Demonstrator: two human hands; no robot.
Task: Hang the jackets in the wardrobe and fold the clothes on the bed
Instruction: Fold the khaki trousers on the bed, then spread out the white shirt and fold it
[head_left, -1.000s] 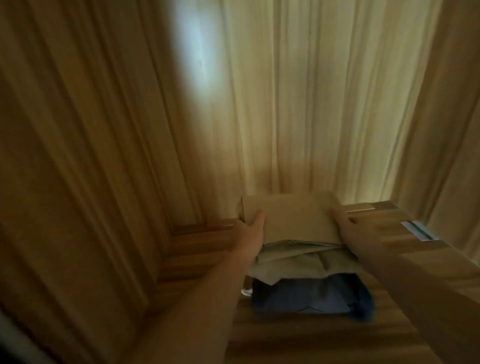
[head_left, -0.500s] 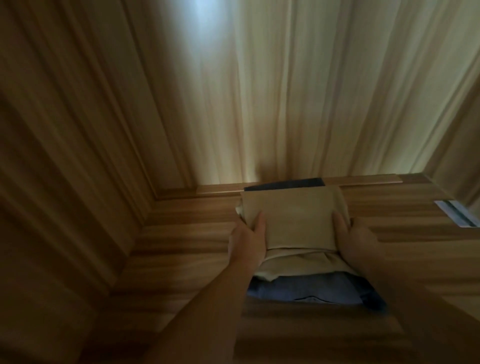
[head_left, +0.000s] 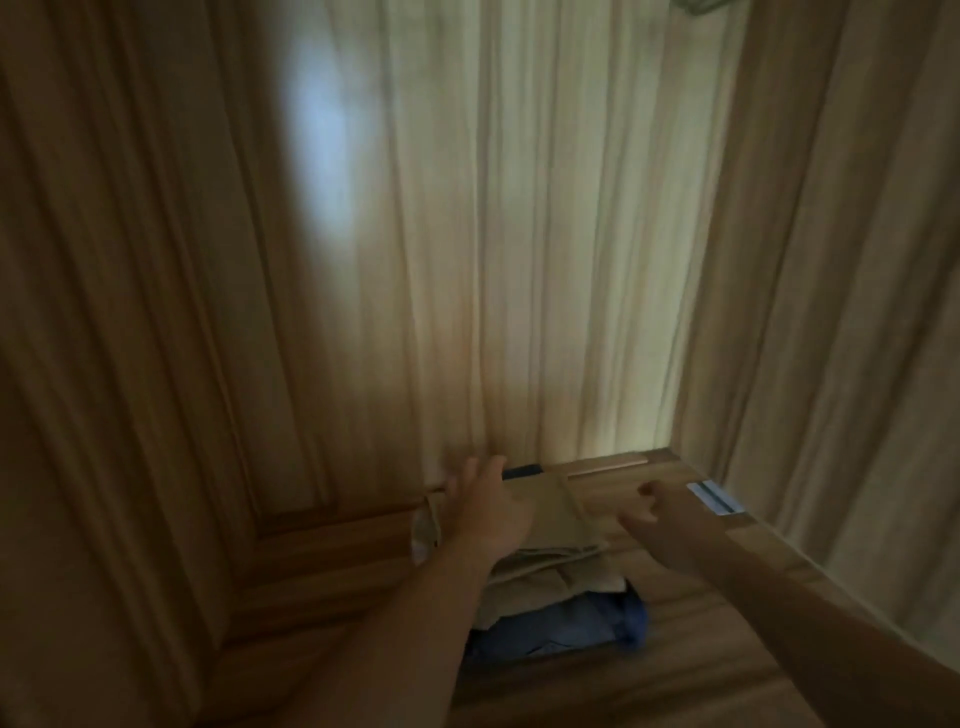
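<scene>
Your left hand (head_left: 485, 512) lies flat, fingers straight, on the top of a stack of folded clothes (head_left: 550, 566) sitting on the wardrobe shelf (head_left: 691, 670). Your right hand (head_left: 657, 519) hovers just off the stack's right side, apart from the fabric, fingers loosely curled and holding nothing. The stack sits toward the shelf's back edge and nearer its left corner than its right, its far end close to the pale back panel (head_left: 545, 260). On top is a beige folded garment (head_left: 543, 512), smooth and squared off; below it are more beige or cream layers whose folded edges show at the front (how many pieces, you cannot tell through the blur). At the bottom a blue garment (head_left: 566, 626) juts out toward you, bunched at its right end. A sliver of dark fabric (head_left: 522, 472) shows behind the stack at the back edge. A bit of pale cloth hangs off the stack's left side beside your left wrist. Near the shelf's back right corner, a small white-and-dark label (head_left: 712, 497) lies against the right wall (head_left: 831, 312). The wood-grain left wall (head_left: 130, 312) rises in shadow.
</scene>
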